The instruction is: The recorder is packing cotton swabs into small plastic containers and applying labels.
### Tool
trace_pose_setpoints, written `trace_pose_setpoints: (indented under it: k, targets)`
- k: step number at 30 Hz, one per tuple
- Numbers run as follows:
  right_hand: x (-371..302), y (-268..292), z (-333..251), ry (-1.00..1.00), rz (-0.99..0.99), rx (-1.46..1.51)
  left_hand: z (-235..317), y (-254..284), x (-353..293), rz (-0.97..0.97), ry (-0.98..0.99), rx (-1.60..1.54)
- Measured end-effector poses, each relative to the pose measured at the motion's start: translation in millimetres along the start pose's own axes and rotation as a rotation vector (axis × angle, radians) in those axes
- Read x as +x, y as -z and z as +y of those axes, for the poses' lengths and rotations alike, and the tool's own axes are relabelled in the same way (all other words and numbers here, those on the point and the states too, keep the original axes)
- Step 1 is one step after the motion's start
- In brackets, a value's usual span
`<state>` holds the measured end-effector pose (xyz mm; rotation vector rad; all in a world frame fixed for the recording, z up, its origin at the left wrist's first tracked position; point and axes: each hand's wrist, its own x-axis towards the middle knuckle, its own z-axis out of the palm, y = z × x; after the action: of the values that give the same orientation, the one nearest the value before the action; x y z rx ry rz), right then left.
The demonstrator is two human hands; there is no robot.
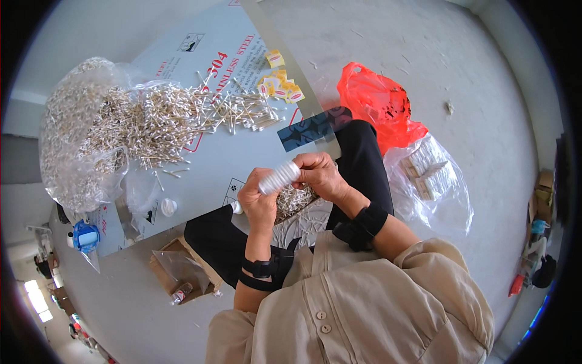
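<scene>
Above my lap, I hold a white ribbed cylinder (pixel 279 178), tilted with its right end higher; it looks like a small plastic container. My left hand (pixel 257 200) is closed around its lower left end. The fingers of my right hand (pixel 321 177) pinch its upper right end. Below my hands, between my knees, sits an open box of loose cotton swabs (pixel 293 202), partly hidden by the hands. A large heap of cotton swabs (pixel 151 121) spreads over the table on the left, spilling from a clear plastic bag (pixel 73 151).
Yellow-and-white paper slips (pixel 282 85) lie on the film-covered table (pixel 182 176), beside a dark patterned strip (pixel 312 130). A small white round cap (pixel 169 207) is near its front edge. On the floor are a red plastic bag (pixel 376 100), a clear bag of packs (pixel 427 176) and a cardboard box (pixel 163 267).
</scene>
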<state>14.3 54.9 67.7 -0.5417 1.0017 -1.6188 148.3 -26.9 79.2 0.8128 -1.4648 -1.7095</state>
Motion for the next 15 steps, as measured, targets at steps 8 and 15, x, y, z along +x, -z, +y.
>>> trace_pose_setpoints:
  k: [8,15]
  targets:
    - [-3,-3,-9,0.036,-0.008,-0.137,14,0,1,-0.046,-0.187,0.312]
    - [-5,-5,-6,0.027,0.034,-0.162,16,2,2,-0.136,-0.130,0.199]
